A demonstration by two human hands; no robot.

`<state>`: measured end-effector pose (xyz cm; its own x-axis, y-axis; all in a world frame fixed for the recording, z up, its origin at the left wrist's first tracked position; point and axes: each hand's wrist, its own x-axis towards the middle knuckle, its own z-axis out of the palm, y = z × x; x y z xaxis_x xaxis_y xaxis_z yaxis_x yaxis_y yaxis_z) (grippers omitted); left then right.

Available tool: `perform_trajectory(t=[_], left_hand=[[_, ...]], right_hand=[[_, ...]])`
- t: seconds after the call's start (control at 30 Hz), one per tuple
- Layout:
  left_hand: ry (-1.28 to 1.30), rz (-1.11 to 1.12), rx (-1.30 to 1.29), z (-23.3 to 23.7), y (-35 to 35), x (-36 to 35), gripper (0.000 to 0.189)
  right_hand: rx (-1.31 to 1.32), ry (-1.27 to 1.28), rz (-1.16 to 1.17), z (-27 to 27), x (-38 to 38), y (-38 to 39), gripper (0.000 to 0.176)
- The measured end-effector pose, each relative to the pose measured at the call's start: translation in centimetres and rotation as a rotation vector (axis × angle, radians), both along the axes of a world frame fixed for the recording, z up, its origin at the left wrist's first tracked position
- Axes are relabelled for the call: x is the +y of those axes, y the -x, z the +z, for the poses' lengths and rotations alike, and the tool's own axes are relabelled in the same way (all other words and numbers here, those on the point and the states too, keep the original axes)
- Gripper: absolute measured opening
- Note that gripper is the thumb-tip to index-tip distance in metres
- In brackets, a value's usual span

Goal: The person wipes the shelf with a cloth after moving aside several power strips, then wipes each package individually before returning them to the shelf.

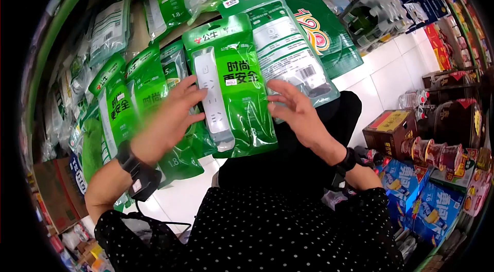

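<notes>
A green plastic packet (242,102) with a white power strip (212,102) showing through its clear window lies tilted in front of me, its lower end above my dark-clothed lap. At its left edge is my left hand (172,112), partly smeared by motion, fingers spread with the tips close to the power strip. My right hand (298,112) is at the opposite edge, fingers apart and slightly bent, tips right at the packet's side. Behind it, a second packet (285,40) shows its printed back with a barcode. More green packets (146,84) stand to the left, beyond my left hand.
Shelves with more packaged power strips (164,7) run along the top and left. A dark green bag (329,35) marked with large numerals lies behind the packets. On the right, brown boxes (389,130), blue snack packs (435,210) and bottles (413,99) stand by the white tiled floor (383,79).
</notes>
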<state>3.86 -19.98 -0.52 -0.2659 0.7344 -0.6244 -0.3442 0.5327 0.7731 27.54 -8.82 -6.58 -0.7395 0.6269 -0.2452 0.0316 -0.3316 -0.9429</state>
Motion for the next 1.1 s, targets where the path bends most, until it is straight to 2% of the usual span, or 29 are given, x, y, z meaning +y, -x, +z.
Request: perform_trajectory(t=[0.03, 0.13, 0.17, 0.27, 0.3, 0.43, 0.63, 0.73, 0.77, 0.8, 0.87, 0.97, 1.07, 1.1], left_hand=[[0.020, -0.021, 0.033, 0.4, -0.6, 0.3, 0.063], [-0.008, -0.024, 0.020, 0.6, -1.3, 0.4, 0.061], [-0.015, -0.036, 0.023, 0.6, -1.4, 0.4, 0.060], [-0.028, -0.037, 0.027, 0.5, -1.3, 0.0, 0.058], [-0.026, -0.022, 0.027, 0.5, -1.3, -0.2, 0.057], [-0.012, 0.068, -0.030, -0.1, -1.2, -0.7, 0.055], [-0.069, 0.037, -0.111, -0.2, -0.4, -0.9, 0.051], [-0.275, -0.039, 0.248, -0.4, -0.2, -0.8, 0.053], [-0.383, -0.146, 0.518, 1.1, -0.6, -0.5, 0.054], [-0.608, -0.321, 0.902, 1.8, 0.0, 0.2, 0.059], [-0.794, -0.654, 1.334, 4.9, 0.5, 1.7, 0.070], [-0.817, -0.943, 1.646, 7.7, -0.5, 3.5, 0.085], [-0.877, -1.026, 1.601, 8.2, -0.5, 5.7, 0.094], [-0.848, -1.110, 1.633, 8.5, -0.6, 6.1, 0.097]], right_hand=[[0.068, 0.106, -0.096, 0.2, -0.1, 0.4, 0.049], [0.088, 0.379, -0.010, 2.1, -0.3, 1.9, 0.047], [0.067, 0.299, -0.004, 1.4, -0.4, 2.6, 0.039], [-0.043, 0.255, 0.084, 1.0, 0.1, 3.3, 0.032], [-0.018, 0.182, 0.042, 1.8, -0.2, 3.7, 0.028], [0.095, 0.240, -0.041, 1.1, -0.1, 4.7, 0.025], [0.052, 0.507, -0.126, 2.1, 1.0, 3.8, 0.027], [0.087, 0.494, -0.108, 2.5, 1.8, 3.0, 0.028], [0.088, 0.480, -0.091, 2.8, 2.0, 2.6, 0.028], [0.089, 0.465, -0.074, 3.2, 2.2, 2.3, 0.028], [0.035, 0.375, 0.026, 4.5, 2.4, 1.7, 0.029], [-0.030, 0.319, 0.193, 6.1, 3.0, 0.8, 0.028], [-0.152, 0.025, 0.380, 7.9, 3.0, 0.1, 0.027], [-0.169, 0.019, 0.405, 8.8, 2.7, 0.0, 0.028]])
